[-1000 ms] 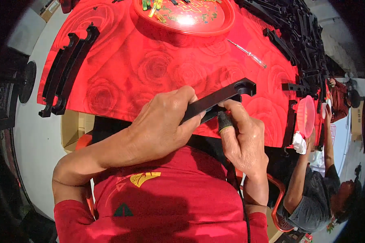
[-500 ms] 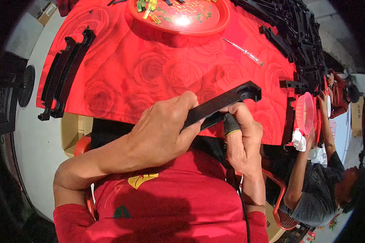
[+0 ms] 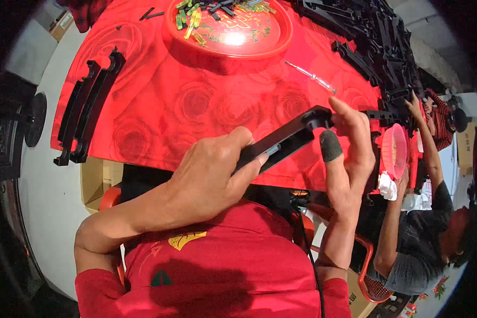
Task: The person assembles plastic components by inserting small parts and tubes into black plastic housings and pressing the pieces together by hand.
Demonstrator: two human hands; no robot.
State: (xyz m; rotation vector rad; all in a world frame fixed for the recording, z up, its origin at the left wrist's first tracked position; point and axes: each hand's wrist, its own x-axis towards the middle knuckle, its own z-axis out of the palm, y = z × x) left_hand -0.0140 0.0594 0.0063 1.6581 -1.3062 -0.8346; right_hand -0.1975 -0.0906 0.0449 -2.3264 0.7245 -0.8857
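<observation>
Left hand pinches the black plastic channel, presumably steadying it; right hand, thumb and forefinger spread, flanks its far end.

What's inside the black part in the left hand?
A small grey piece shows inside the black part, beside the left hand. The end in that hand is covered; its inside cannot be seen.

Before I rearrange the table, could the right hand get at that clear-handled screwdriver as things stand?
Likely yes: the right hand looks open at the end of the black part, and nothing visible blocks the clear-handled screwdriver beyond.
</observation>
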